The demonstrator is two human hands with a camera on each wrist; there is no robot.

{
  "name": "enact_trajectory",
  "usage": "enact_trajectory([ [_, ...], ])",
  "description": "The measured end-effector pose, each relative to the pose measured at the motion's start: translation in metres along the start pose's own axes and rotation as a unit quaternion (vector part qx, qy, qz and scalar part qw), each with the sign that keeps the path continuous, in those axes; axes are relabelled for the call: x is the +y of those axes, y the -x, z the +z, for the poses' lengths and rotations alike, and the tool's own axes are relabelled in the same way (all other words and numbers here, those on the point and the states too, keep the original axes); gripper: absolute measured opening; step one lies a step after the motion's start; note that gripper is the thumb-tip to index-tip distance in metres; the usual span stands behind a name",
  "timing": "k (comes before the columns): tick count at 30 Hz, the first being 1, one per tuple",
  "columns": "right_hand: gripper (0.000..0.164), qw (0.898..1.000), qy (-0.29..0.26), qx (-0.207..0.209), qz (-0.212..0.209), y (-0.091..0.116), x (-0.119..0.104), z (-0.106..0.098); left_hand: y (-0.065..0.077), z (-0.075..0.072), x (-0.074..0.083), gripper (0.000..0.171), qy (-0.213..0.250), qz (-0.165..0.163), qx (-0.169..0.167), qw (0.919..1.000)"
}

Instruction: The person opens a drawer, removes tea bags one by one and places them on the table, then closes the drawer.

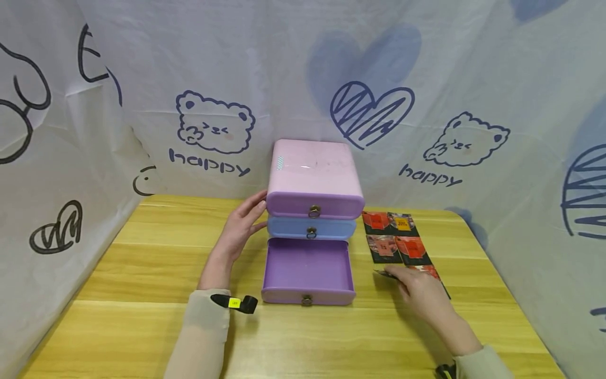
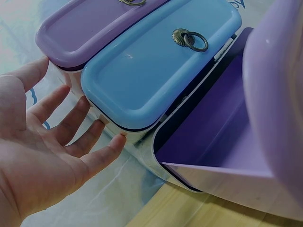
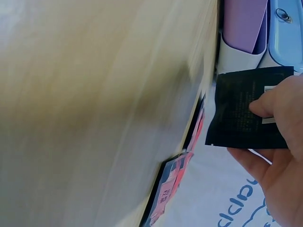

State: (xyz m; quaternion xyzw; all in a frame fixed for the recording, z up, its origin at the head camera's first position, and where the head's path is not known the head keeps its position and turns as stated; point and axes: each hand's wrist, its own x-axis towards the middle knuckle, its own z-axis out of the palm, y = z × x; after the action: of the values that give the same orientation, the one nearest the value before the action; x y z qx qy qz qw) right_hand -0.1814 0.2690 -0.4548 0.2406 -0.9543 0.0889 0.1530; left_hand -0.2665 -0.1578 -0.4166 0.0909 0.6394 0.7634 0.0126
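Note:
A small chest of drawers (image 1: 314,168) stands on the table, with a pink top and purple and blue drawer fronts. Its bottom purple drawer (image 1: 307,296) is pulled out and has nothing inside; the blue drawer (image 2: 147,66) above it and the top one are closed. Spread fingers of my left hand (image 1: 239,226) rest along the chest's left side. To the right of the pulled-out drawer, my right hand (image 1: 423,292) pinches a flat black packet (image 3: 236,109) between thumb and fingers, its printed back showing in the right wrist view.
Several black-and-red packets (image 1: 383,248) lie in rows on the wooden table (image 1: 142,273), right of the chest. A white cloth (image 1: 293,68) with drawn bears and hearts hangs behind and at both sides. Each drawer front carries a ring pull (image 1: 306,300).

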Motion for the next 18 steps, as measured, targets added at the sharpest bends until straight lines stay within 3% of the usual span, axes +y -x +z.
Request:
enact_trajectory([
  [18, 0.038, 0.999, 0.008, -0.032, 0.003, 0.001, 0.01, 0.003, 0.0, -0.001, 0.0, 0.055, -0.006, -0.003, 0.0, 1.0],
])
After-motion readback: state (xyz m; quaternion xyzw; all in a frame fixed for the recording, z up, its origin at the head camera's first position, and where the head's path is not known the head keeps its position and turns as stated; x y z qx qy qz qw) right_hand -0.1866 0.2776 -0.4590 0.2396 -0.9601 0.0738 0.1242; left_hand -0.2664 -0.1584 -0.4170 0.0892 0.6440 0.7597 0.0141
